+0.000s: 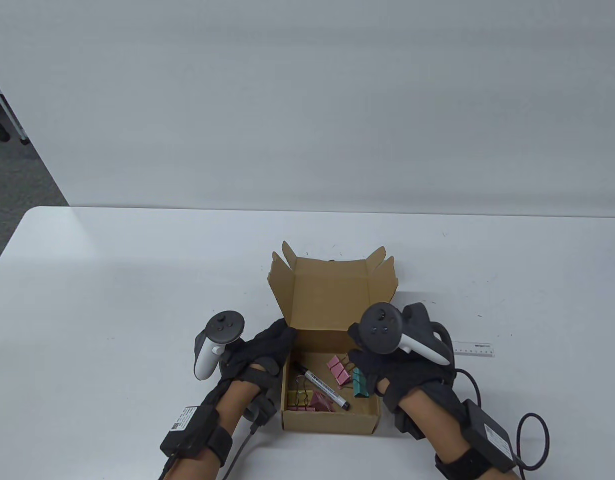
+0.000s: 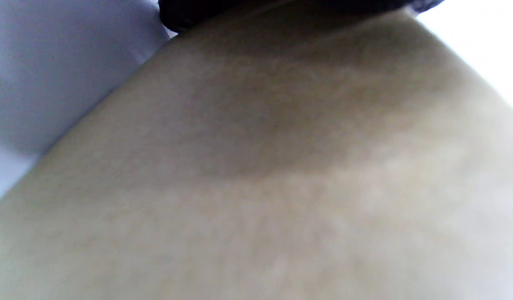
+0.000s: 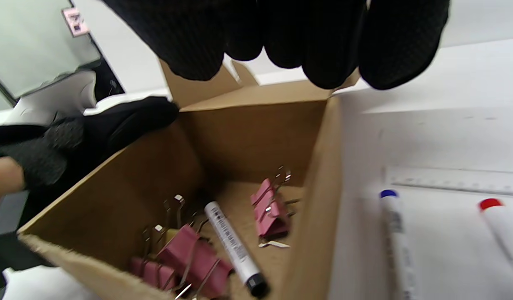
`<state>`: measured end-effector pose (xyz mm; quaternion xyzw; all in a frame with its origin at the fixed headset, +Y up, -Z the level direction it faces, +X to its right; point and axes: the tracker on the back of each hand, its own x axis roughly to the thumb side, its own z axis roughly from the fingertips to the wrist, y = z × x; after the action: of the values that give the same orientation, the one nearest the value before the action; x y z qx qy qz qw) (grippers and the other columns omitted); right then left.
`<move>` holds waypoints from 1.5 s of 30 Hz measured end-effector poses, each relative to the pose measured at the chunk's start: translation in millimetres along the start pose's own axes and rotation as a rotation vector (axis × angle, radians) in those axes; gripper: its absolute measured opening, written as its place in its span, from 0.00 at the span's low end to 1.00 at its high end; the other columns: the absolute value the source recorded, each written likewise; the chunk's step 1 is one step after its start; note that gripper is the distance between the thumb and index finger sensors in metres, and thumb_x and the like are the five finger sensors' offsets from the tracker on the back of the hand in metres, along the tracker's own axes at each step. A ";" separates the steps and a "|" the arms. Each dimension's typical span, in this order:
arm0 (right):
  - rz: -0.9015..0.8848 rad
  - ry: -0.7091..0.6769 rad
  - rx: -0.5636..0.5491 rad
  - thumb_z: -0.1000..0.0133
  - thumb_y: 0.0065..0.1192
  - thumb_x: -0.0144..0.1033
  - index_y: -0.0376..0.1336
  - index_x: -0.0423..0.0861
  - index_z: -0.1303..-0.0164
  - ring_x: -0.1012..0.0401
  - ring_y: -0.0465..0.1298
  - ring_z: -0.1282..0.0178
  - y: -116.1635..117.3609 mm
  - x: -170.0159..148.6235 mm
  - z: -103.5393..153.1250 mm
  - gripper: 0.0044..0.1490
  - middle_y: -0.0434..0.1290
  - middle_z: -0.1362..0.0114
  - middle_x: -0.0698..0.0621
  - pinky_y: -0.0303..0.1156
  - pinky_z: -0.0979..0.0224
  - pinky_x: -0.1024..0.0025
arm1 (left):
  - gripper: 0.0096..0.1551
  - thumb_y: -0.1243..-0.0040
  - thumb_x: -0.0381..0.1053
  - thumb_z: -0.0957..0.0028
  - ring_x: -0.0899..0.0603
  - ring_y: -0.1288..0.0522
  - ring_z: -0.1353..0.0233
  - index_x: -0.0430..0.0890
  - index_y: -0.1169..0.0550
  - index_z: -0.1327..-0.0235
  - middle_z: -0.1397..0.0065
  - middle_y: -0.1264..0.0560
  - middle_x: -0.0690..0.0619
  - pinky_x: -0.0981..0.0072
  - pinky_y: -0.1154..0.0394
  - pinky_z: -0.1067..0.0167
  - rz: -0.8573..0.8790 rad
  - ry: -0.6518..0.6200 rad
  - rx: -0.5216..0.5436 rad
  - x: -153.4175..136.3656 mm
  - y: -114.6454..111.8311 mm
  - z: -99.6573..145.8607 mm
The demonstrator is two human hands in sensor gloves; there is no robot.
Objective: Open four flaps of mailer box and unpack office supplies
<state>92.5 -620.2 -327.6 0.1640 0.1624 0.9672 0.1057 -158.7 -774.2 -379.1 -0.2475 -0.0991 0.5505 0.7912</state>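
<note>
Over the open mailer box (image 1: 332, 400), right hand (image 1: 387, 367) hovers, fingers loosely spread (left hand (image 1: 259, 357) steadies the wall); pinch the marker (image 1: 323, 387) mid-barrel.

White table (image 1: 137, 280) against plain white wall (image 1: 307, 100); grey carpet floor (image 1: 12, 170) at left.

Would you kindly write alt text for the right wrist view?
An open cardboard mailer box holds pink binder clips and a black-capped marker. The left hand touches its left wall; two markers and a ruler lie outside.
</note>
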 end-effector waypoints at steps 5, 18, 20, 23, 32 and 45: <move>0.038 -0.053 0.127 0.34 0.67 0.40 0.62 0.43 0.24 0.42 0.74 0.30 17.6 32.2 -28.3 0.30 0.68 0.22 0.42 0.75 0.38 0.45 | 0.40 0.54 0.71 0.33 0.27 0.42 0.15 0.55 0.44 0.13 0.12 0.39 0.41 0.31 0.54 0.20 0.000 0.000 0.000 0.0 0.0 0.0; 0.096 0.030 0.294 0.34 0.67 0.40 0.63 0.42 0.25 0.42 0.75 0.32 55.6 45.8 -72.9 0.29 0.69 0.23 0.41 0.76 0.39 0.46 | 0.40 0.54 0.71 0.33 0.27 0.42 0.15 0.54 0.44 0.13 0.12 0.39 0.41 0.31 0.54 0.20 -0.002 -0.001 -0.004 -0.1 0.0 -0.3; 0.115 0.050 0.315 0.34 0.66 0.40 0.63 0.42 0.25 0.42 0.75 0.33 60.2 46.4 -78.2 0.29 0.69 0.23 0.41 0.76 0.39 0.47 | 0.40 0.54 0.71 0.33 0.27 0.42 0.15 0.55 0.44 0.13 0.12 0.39 0.41 0.31 0.54 0.20 -0.002 -0.001 -0.004 -0.1 0.0 -0.3; 0.171 0.087 0.350 0.34 0.66 0.41 0.63 0.41 0.25 0.42 0.75 0.33 70.7 47.1 -88.2 0.30 0.69 0.23 0.41 0.76 0.40 0.48 | 0.40 0.54 0.71 0.33 0.27 0.43 0.15 0.54 0.44 0.13 0.12 0.39 0.41 0.31 0.54 0.20 0.000 -0.003 -0.004 -0.2 0.1 -0.5; 0.320 0.136 0.404 0.33 0.67 0.42 0.63 0.41 0.25 0.45 0.76 0.37 96.1 49.5 -108.8 0.30 0.68 0.23 0.42 0.76 0.44 0.51 | 0.40 0.55 0.71 0.33 0.27 0.42 0.16 0.55 0.44 0.13 0.12 0.39 0.41 0.31 0.54 0.20 0.000 -0.006 -0.005 -0.3 0.2 -0.6; 0.374 0.108 0.458 0.30 0.69 0.38 0.62 0.37 0.26 0.46 0.75 0.38 102.8 57.6 -111.9 0.28 0.67 0.24 0.41 0.73 0.43 0.47 | 0.40 0.55 0.72 0.33 0.27 0.42 0.16 0.54 0.44 0.13 0.12 0.39 0.41 0.32 0.54 0.20 0.006 -0.006 0.000 -0.8 0.3 -0.3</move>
<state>-15.6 -731.7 -375.3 0.1592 0.3486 0.9154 -0.1230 -159.1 -774.9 -379.4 -0.2462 -0.1010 0.5537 0.7891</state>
